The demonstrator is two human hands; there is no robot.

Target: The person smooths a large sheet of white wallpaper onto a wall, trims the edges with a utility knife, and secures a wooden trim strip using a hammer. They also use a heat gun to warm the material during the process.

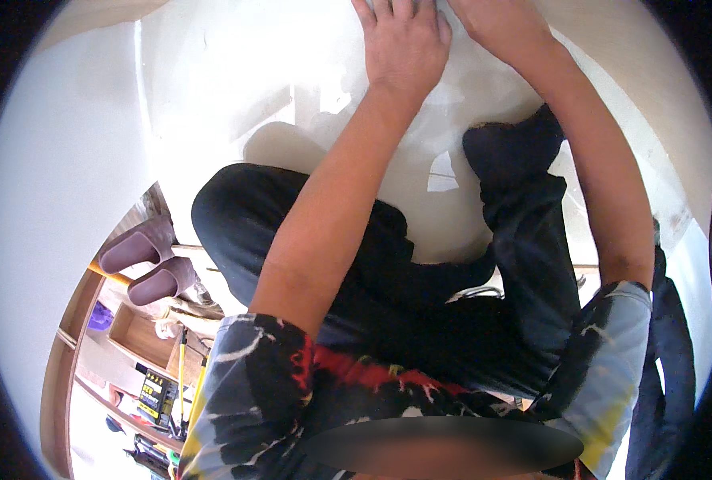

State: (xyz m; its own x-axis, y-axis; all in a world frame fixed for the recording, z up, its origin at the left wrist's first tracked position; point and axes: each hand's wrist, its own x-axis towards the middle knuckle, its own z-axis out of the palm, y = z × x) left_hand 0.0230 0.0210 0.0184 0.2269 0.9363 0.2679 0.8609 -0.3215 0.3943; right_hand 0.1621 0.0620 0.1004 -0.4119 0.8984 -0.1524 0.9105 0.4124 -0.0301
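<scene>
My left hand (406, 50) reaches to the upper edge of the head view, its back toward me. Its fingers look stretched out and apart, lying over the smooth white surface (212, 88), though their tips run to the picture's edge. Close beside it on the right is my right hand (504, 26), bent inward at the wrist. The picture's edge cuts off its fingers, so whether it holds anything is hidden. Both bare forearms stretch far forward over my legs in black trousers (252, 212). A dark-socked foot (516, 144) rests on the white surface under my right arm.
A pale wall panel (52, 160) curves up on the left, and a beige panel (652, 48) borders the upper right. Lower down at left lie two mauve slippers (136, 252), an open wooden box (141, 336), a black and yellow package (157, 396) and a yellow-handled tool (183, 360).
</scene>
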